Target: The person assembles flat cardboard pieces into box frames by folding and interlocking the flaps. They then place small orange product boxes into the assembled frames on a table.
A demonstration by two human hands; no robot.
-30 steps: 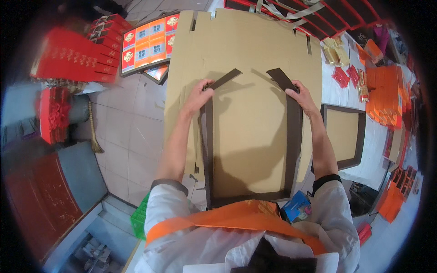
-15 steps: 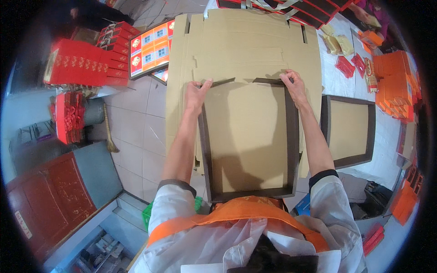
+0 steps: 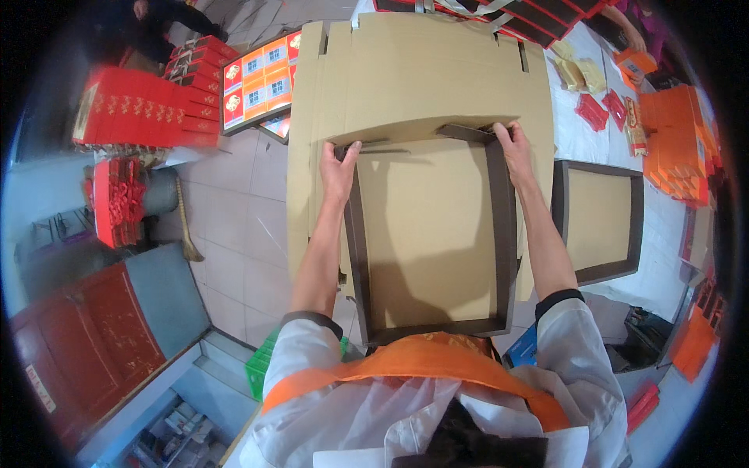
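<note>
In front of me lies a shallow cardboard tray [image 3: 505, 234] with dark brown side walls and a tan inside. Its near, left and right walls stand up, and its far flap [image 3: 398, 129] is tilted partway up. My left hand [image 3: 338, 175] pinches the far left corner between thumb and fingers. At the far right corner, my right hand [image 3: 516, 156] grips the tray the same way. Thin dark corner tabs [image 3: 464, 132] point inward from both far corners. Under the tray is flat tan cardboard [image 3: 421, 54].
Another brown-walled tray [image 3: 636, 218] rests on the white-covered table at right. Orange boxes [image 3: 671, 140] and small packets [image 3: 593, 113] lie beyond it, near another person's hand [image 3: 632, 35]. Red boxes [image 3: 140, 105] and a tray of orange packs [image 3: 265, 78] stand at left.
The far flap has risen from flat to a tilt. Both hands have shifted slightly, still holding the far corners. The dark tabs have turned with the flap.
</note>
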